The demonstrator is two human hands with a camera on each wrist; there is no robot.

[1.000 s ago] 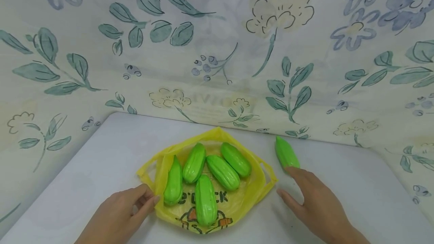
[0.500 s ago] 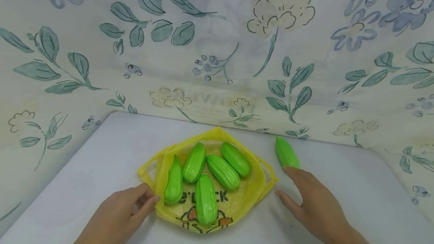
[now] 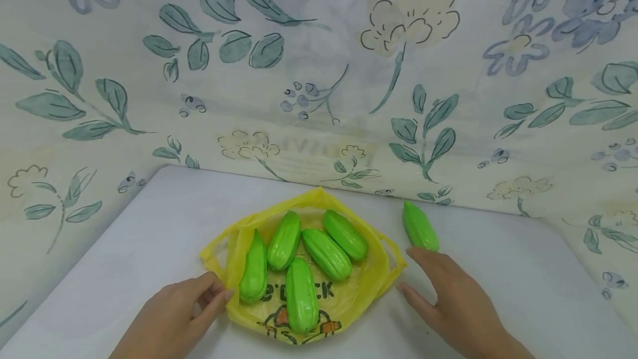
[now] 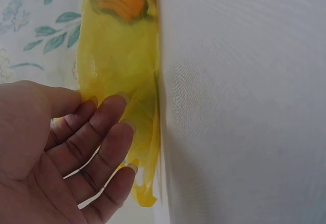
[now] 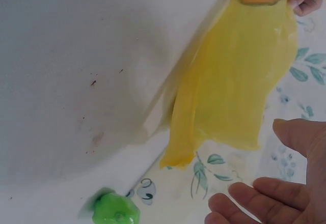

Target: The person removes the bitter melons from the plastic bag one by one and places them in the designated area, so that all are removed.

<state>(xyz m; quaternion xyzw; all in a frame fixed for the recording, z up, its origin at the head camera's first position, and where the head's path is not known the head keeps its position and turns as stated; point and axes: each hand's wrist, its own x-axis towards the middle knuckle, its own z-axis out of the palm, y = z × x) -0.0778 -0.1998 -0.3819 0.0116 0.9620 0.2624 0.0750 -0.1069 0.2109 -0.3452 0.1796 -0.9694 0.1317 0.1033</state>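
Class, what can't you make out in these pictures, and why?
Head: the full lettering on the bag, partly covered by the front vegetable.
Left wrist: the rest of the printed picture, cut off by the top edge.
Right wrist: the loose vegetable's lower part, cut off by the bottom edge.

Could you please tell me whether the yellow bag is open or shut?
Open: the yellow bag gapes wide, showing five green items lying inside.

A flat white table [image 3: 164,220] is bordered by a cream sheet [image 3: 329,43] printed with teal leaves [image 3: 219,3] and blue-grey flowers [image 3: 515,61]; faint low marks [image 3: 304,145] may be lettering. Small dark specks [image 5: 93,83] dot the table.
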